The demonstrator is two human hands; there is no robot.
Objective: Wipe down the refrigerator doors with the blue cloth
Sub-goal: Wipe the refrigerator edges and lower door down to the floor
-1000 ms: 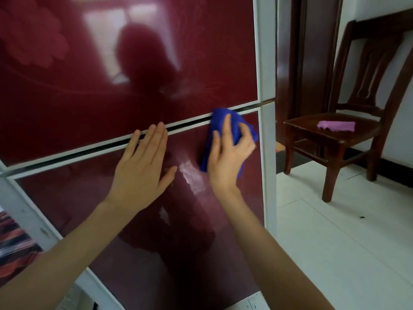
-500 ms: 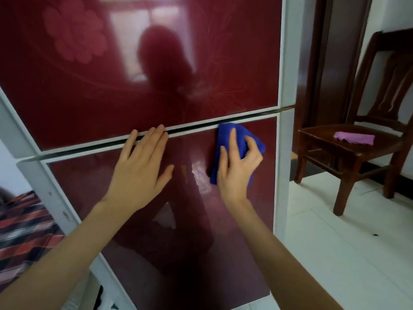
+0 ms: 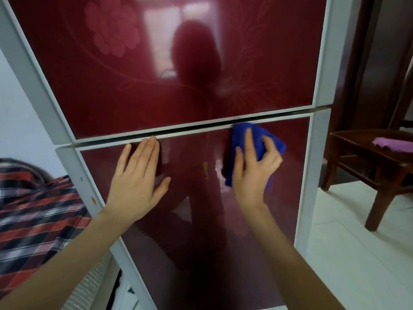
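Observation:
The refrigerator fills the view, with a glossy dark red upper door (image 3: pixel 156 86) and lower door (image 3: pixel 190 253) in grey frames, split by a narrow gap. My right hand (image 3: pixel 252 173) presses the blue cloth (image 3: pixel 257 139) flat against the lower door just under the gap, near the right edge. My left hand (image 3: pixel 138 182) lies flat on the lower door with its fingers spread, fingertips touching the gap. Much of the cloth is hidden under my right hand.
A dark wooden chair (image 3: pixel 366 162) stands at the right on the white tiled floor (image 3: pixel 357 253), with a purple cloth (image 3: pixel 393 144) on its seat. A red checked fabric (image 3: pixel 38 218) lies at the left beside the refrigerator. A dark wooden door frame (image 3: pixel 362 63) rises behind the chair.
The view has swung left, showing more of the refrigerator's left side. My right hand with the cloth has stayed just under the gap; my left hand has kept its place on the lower door.

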